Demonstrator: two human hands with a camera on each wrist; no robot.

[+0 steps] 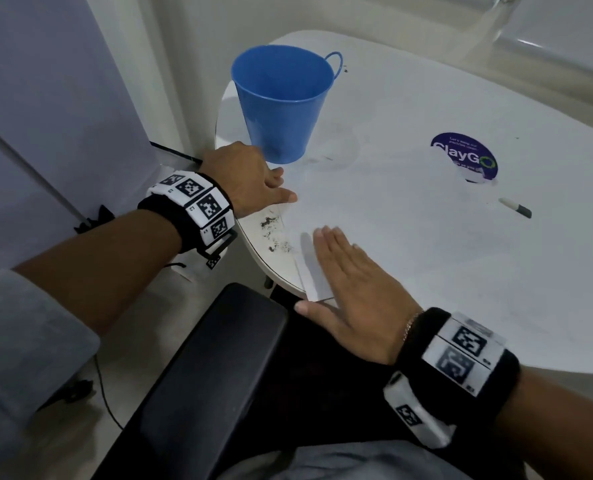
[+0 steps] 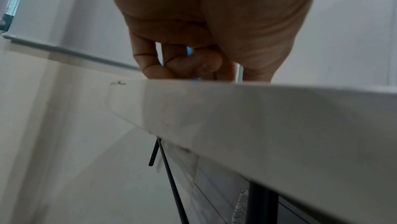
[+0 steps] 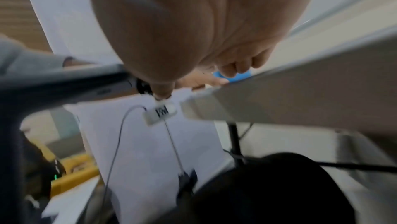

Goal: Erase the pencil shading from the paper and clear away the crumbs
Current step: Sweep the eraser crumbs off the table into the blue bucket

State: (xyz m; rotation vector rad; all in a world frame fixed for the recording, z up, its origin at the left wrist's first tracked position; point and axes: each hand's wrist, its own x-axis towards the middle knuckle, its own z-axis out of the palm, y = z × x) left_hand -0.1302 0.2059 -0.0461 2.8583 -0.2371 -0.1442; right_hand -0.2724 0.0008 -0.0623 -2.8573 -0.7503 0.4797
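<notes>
A white sheet of paper [image 1: 392, 216] lies on the white table [image 1: 495, 98]. Dark eraser crumbs [image 1: 274, 233] are scattered on the bare table just left of the sheet's near corner. My right hand [image 1: 333, 244] lies flat on that corner with straight fingers pointing toward the crumbs, and it holds nothing. My left hand [image 1: 277, 188] rests on the table by the sheet's left edge, beside the blue bucket [image 1: 281, 102], with its thumb touching the paper. In the left wrist view the left hand's fingers [image 2: 193, 61] are loosely curled with nothing visible in them.
A white pencil-like stick with a dark tip [image 1: 515, 207] lies to the right of the sheet. A round purple sticker [image 1: 464, 155] is partly under the paper's far corner. A black chair armrest [image 1: 218, 358] sits below the table's near edge [image 1: 253, 258].
</notes>
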